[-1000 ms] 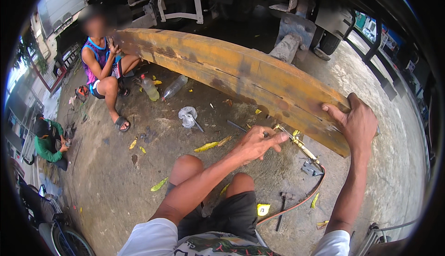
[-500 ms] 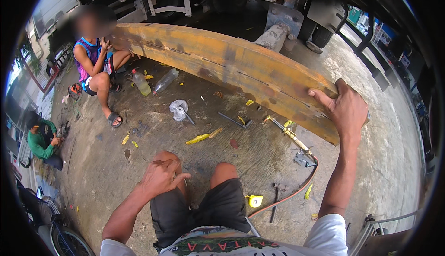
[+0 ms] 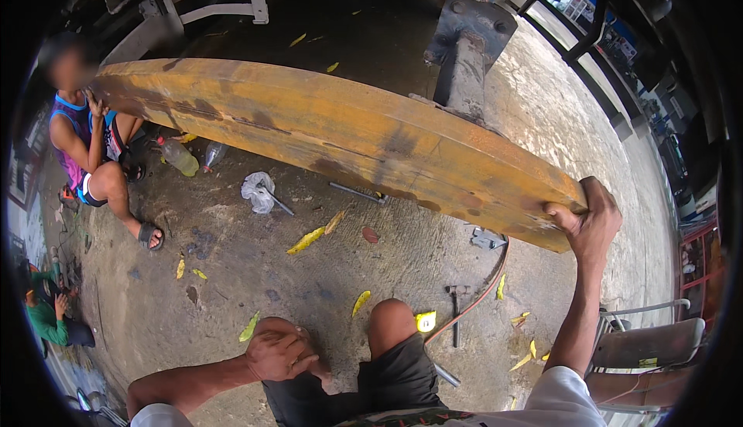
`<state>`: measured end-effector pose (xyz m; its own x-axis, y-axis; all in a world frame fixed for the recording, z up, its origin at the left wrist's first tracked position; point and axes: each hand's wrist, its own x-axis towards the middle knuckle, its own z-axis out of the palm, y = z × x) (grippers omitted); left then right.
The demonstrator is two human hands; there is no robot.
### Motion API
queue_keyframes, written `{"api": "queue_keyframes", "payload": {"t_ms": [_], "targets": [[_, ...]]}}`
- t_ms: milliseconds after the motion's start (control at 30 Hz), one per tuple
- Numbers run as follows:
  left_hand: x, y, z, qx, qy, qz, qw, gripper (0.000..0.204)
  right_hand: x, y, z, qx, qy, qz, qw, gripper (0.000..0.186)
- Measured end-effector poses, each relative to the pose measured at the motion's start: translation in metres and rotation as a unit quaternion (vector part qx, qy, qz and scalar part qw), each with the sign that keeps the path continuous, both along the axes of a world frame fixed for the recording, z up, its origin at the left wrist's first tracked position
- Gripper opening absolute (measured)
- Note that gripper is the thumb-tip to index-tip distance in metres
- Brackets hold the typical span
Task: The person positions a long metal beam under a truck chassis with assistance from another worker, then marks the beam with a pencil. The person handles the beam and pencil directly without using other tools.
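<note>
A long, rust-orange steel beam (image 3: 371, 141) spans the view from upper left to right. My right hand (image 3: 579, 214) is shut on its near right end, thumb on the side face. My left hand (image 3: 285, 351) rests on my left knee with fingers curled; what, if anything, is inside is hidden. Another person (image 3: 81, 133) squats at the beam's far left end, a hand raised against it. Below the beam are a torch hose (image 3: 498, 272), partly hidden, a hammer (image 3: 457, 311) and a yellow tape measure (image 3: 426, 321).
Above the beam is a vehicle's underside with a bolted steel bracket (image 3: 467, 29). Two plastic bottles (image 3: 180, 158), a plastic bag (image 3: 256, 193), metal rods (image 3: 356, 193) and leaves lie on the concrete (image 3: 193, 303). A second person (image 3: 46, 311) crouches far left; a chair (image 3: 642, 342) is lower right.
My left hand has drawn back from near the beam to my knee. The view has shifted, and the torch body is now hidden behind the beam. My right hand stays on the beam.
</note>
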<state>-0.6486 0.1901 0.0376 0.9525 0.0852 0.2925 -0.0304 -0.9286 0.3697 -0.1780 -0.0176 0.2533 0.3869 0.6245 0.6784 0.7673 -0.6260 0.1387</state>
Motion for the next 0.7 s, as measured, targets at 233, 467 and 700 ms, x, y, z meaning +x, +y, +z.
{"api": "queue_keyframes", "payload": {"t_ms": [233, 467, 700], "targets": [[-0.002, -0.002, 0.035, -0.123, 0.037, -0.025, 0.991, 0.016, -0.003, -0.001, 0.009, -0.061, 0.032, -0.013, 0.998, 0.087], [-0.018, -0.053, 0.05, -0.225, 0.216, 0.035, 0.949, 0.028, -0.009, 0.008, 0.025, -0.111, 0.093, -0.007, 0.989, 0.08], [-0.027, -0.101, 0.071, -0.208, 0.266, 0.048, 0.94, 0.037, -0.016, 0.009, 0.043, -0.157, 0.196, -0.031, 0.968, 0.074]]}}
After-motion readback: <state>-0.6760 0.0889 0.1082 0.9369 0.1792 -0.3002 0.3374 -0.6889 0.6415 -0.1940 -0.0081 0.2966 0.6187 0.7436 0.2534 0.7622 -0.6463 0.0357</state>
